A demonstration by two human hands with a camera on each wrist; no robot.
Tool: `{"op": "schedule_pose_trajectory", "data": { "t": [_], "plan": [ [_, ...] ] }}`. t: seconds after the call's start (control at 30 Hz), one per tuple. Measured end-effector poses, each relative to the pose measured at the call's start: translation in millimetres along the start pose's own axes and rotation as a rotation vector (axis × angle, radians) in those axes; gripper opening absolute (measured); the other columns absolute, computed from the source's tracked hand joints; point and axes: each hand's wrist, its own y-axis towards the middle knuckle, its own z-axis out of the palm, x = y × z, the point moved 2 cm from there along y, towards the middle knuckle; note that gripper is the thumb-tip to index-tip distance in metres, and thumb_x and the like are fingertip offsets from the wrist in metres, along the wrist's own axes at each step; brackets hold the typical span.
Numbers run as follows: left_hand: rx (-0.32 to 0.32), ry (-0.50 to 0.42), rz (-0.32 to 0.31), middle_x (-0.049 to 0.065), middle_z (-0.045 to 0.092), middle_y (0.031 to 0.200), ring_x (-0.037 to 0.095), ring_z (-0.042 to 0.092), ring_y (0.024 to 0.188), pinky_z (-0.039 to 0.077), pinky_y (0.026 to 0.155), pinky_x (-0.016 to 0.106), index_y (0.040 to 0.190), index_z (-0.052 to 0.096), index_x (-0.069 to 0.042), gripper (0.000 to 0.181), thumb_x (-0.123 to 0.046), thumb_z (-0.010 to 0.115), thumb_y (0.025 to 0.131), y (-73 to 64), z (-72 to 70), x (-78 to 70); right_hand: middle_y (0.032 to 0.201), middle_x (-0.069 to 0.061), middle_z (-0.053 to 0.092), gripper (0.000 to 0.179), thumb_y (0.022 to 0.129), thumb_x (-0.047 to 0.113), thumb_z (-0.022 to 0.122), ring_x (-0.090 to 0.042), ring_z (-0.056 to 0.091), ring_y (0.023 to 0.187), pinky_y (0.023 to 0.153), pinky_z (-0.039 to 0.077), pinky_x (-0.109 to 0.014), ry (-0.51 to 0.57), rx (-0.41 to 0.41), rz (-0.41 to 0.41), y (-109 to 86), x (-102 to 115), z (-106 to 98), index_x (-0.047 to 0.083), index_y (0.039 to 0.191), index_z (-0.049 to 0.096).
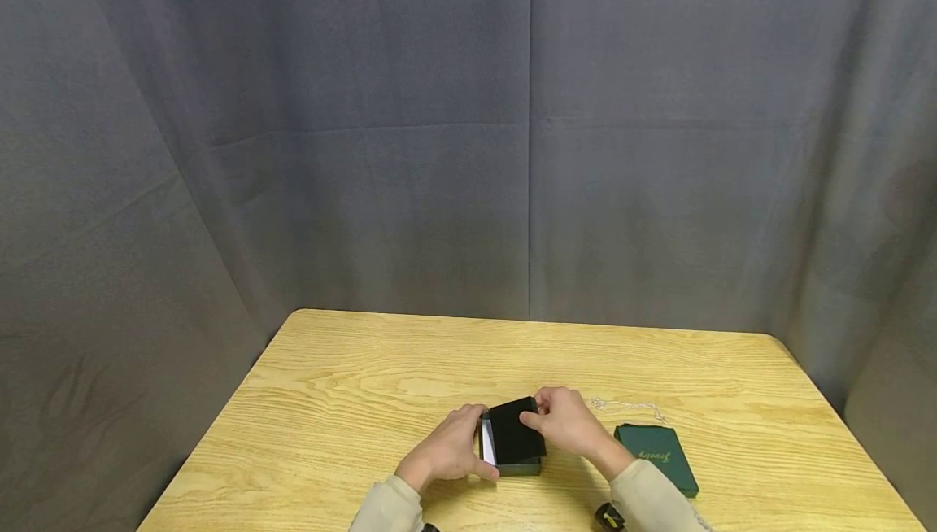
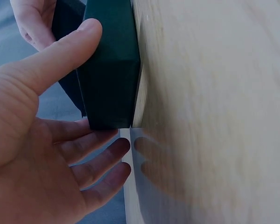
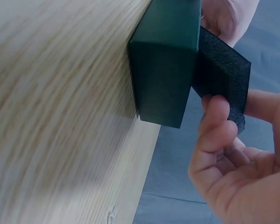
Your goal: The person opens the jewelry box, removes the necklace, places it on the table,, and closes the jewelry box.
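A dark green jewelry box base sits on the table, a strip of its white inside showing at the left. My left hand holds the box by its left end, thumb on the near wall and fingers round the far side. My right hand pinches a black foam pad at its right edge between thumb and fingers. The pad lies tilted over the box opening, its right side raised above the rim. In the left wrist view, the thumb presses on the green wall.
Right of the box lies a green lid with gold lettering reading "Jewelry". Behind it a thin silvery chain is spread on the wooden table. Grey curtains hang behind and along both sides.
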Motion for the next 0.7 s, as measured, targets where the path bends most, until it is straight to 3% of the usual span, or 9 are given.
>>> {"op": "schedule_pose_trajectory", "data": {
  "t": [0.7],
  "plan": [
    [0.014, -0.010, -0.013, 0.009, 0.045, 0.135, 0.027, 0.045, 0.120, 0.040, 0.096, 0.045, 0.140, 0.037, -0.002, 0.095, -0.039, 0.085, 0.067, -0.2, -1.2, -0.2, 0.048, 0.007, 0.028, 0.042, 0.086, 0.014, 0.068, -0.007, 0.026, 0.040, 0.042, 0.023, -0.022, 0.004, 0.071, -0.031, 1.3, 1.2, 5.3, 0.014, 0.060, 0.036]
  ]
}}
